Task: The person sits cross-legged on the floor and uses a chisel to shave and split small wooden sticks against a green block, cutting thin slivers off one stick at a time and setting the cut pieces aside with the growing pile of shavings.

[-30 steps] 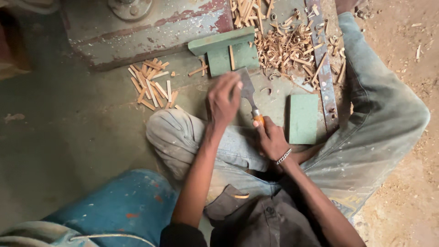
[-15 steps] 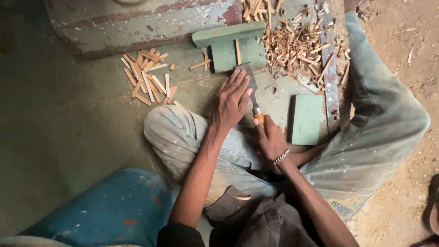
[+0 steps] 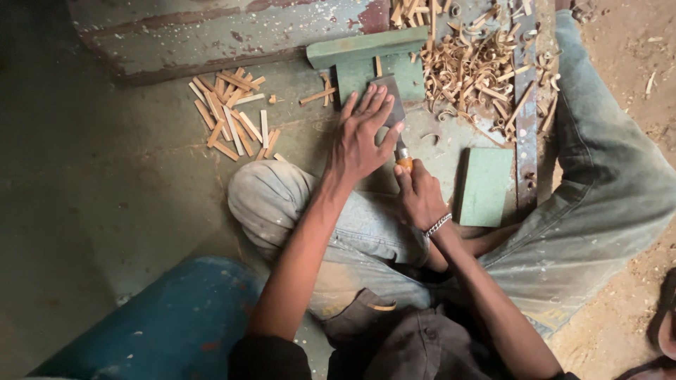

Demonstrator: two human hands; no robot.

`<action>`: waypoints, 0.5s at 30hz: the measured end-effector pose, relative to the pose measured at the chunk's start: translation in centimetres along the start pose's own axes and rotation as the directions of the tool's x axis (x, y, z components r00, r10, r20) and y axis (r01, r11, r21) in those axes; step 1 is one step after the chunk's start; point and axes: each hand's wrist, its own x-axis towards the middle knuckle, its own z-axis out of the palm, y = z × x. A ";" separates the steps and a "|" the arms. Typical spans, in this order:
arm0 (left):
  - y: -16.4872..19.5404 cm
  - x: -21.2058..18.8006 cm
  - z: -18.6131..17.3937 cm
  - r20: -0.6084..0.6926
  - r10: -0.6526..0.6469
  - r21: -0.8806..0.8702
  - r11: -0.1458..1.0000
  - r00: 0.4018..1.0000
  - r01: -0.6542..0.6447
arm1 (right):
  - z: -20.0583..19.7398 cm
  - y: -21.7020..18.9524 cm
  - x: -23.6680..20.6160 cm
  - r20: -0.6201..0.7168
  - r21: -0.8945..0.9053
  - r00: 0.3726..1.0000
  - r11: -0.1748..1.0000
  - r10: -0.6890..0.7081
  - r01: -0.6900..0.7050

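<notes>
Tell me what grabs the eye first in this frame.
At centre, the left hand lies flat on a broad grey metal blade, while the right hand grips its orange handle. A heap of curled pale wood shavings lies upper right; a cluster of short cut wooden sticks lies left.

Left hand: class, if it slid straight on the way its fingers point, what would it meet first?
The left hand lies flat on the chisel blade, fingers pointing up-frame. Straight on, it would probably first meet the green wooden block.
</notes>
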 end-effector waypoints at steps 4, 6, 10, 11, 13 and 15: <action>-1.1 1.1 0.5 0.015 -0.002 0.053 0.999 1.000 0.001 | 0.6 0.8 1.2 0.051 0.062 0.987 0.986 0.154 -0.157; -1.6 1.7 0.7 0.032 0.001 0.059 0.998 0.999 -0.003 | 1.0 1.5 2.2 0.038 0.046 0.988 0.987 0.150 -0.152; -2.0 2.9 0.6 0.037 0.007 0.081 0.997 0.999 -0.010 | 3.2 1.1 3.9 -0.167 -0.013 0.980 0.994 -0.111 0.110; -1.9 2.9 0.4 0.036 0.016 0.067 0.998 0.999 -0.019 | 3.5 0.7 3.6 -0.219 -0.014 0.963 0.987 -0.158 0.159; -1.7 3.2 -0.6 0.027 0.050 0.074 0.996 0.998 -0.052 | 3.0 -0.5 3.1 -0.062 0.281 0.993 0.956 0.103 -0.082; -1.0 2.9 -1.3 0.037 0.046 0.073 0.996 0.998 -0.048 | 1.2 -1.7 1.5 0.078 0.414 0.975 0.884 0.206 -0.220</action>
